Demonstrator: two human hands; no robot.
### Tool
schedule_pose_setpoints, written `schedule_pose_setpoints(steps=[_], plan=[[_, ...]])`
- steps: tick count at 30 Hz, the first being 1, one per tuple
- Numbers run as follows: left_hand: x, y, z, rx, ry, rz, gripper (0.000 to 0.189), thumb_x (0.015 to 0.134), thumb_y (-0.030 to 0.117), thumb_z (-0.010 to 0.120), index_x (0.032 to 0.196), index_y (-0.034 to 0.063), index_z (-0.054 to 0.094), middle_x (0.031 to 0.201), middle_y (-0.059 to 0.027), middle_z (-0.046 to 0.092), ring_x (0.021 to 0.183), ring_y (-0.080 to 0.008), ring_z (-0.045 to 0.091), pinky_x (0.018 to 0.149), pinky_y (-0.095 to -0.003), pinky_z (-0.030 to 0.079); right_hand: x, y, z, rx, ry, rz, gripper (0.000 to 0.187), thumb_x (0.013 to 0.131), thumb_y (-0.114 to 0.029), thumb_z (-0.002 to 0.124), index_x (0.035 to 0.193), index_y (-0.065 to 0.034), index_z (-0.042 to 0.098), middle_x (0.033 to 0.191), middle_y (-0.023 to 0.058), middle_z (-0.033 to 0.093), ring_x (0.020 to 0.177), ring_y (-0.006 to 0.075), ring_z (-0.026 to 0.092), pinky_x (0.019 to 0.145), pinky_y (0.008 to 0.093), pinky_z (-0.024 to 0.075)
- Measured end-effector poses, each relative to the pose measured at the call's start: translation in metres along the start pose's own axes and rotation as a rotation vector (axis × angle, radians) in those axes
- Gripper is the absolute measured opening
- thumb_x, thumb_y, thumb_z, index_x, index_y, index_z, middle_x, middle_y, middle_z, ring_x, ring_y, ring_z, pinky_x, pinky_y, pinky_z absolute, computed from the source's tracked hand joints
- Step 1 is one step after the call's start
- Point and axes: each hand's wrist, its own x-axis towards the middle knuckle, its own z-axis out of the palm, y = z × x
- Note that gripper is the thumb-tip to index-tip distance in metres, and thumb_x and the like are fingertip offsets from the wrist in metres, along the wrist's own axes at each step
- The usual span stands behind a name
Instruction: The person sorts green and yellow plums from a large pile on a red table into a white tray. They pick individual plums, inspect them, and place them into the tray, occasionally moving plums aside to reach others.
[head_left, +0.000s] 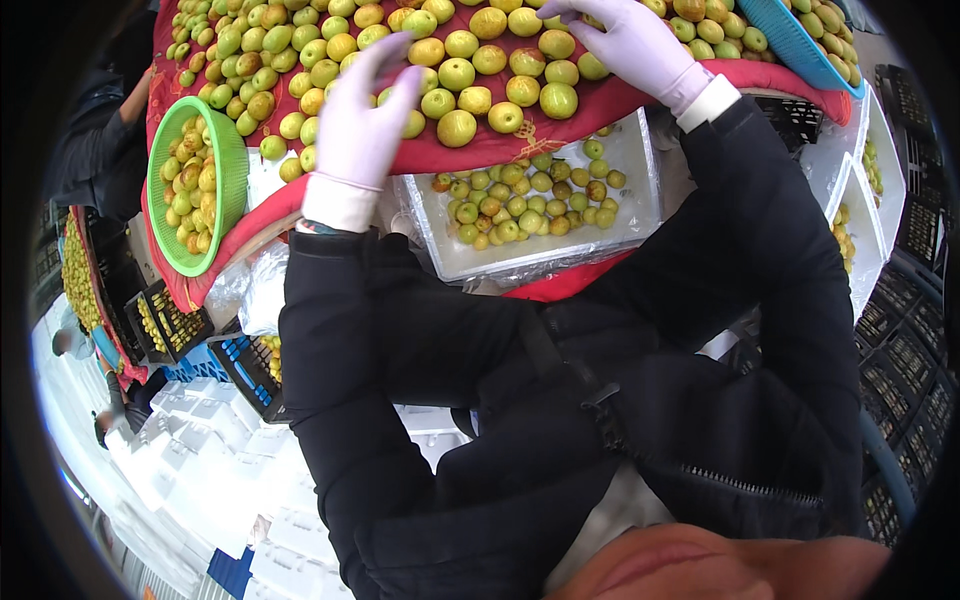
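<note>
Both hands wear pale lilac gloves over a red cloth (495, 154) spread with green and brownish jujube fruits (457, 74). My left hand (365, 116) is above the fruits near the cloth's front edge, thumb and fingers apart, slightly blurred, with nothing seen in it. Farther right, my right hand (626, 45) reaches over the fruits at the top edge of the view; its fingertips are partly cut off, and whether it touches a fruit is unclear. Below the cloth's edge, a white foam box (450, 259) lined with clear plastic holds similar fruits.
A green plastic basket (241, 176) of fruits stands at the left edge, a blue basket (795, 56) at the upper right. A person's dark sleeve (105, 142) is at the far left. Black crates (900, 330) are stacked at right; white foam boxes (202, 465) lie at lower left.
</note>
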Motion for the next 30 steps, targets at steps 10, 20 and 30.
schedule_pose_setpoints(steps=[10, 20, 30], plan=[[-0.009, -0.044, 0.002, 0.867, -0.029, 0.222, 0.051, 0.092, 0.033, 0.072, 0.138, 0.0129, 0.061, 0.143, -0.0186, 0.060, 0.135, -0.0438, 0.052, 0.114, -0.0469, 0.042, 0.006, 0.002, 0.041, -0.477, -0.215, -0.137, 0.031, 0.079, -0.021, 0.078, 0.108, -0.0098, 0.071, 0.103, 0.0057, 0.063, 0.102, 0.0262, 0.064, 0.087, 0.0392, 0.0547], [-0.008, 0.026, 0.040, -0.014, -0.182, 0.056, 0.043, 0.091, 0.023, 0.076, 0.129, 0.0054, 0.065, 0.115, -0.0091, 0.071, 0.105, -0.0210, 0.068, 0.093, -0.0338, 0.053, -0.015, -0.034, 0.005, -0.037, 0.070, -0.140, 0.041, 0.078, -0.016, 0.083, 0.117, -0.0151, 0.070, 0.099, 0.0044, 0.066, 0.094, 0.0226, 0.068, 0.081, 0.0340, 0.0572], [-0.011, 0.066, 0.036, -0.915, -0.461, -0.243, 0.068, 0.098, 0.027, 0.067, 0.152, -0.0033, 0.038, 0.132, -0.0121, 0.060, 0.110, -0.0173, 0.062, 0.102, -0.0334, 0.049, -0.030, -0.053, -0.026, 0.466, 0.039, -0.101, 0.050, 0.082, -0.008, 0.081, 0.130, -0.0156, 0.069, 0.115, 0.0070, 0.070, 0.108, 0.0222, 0.067, 0.098, 0.0339, 0.0531]])
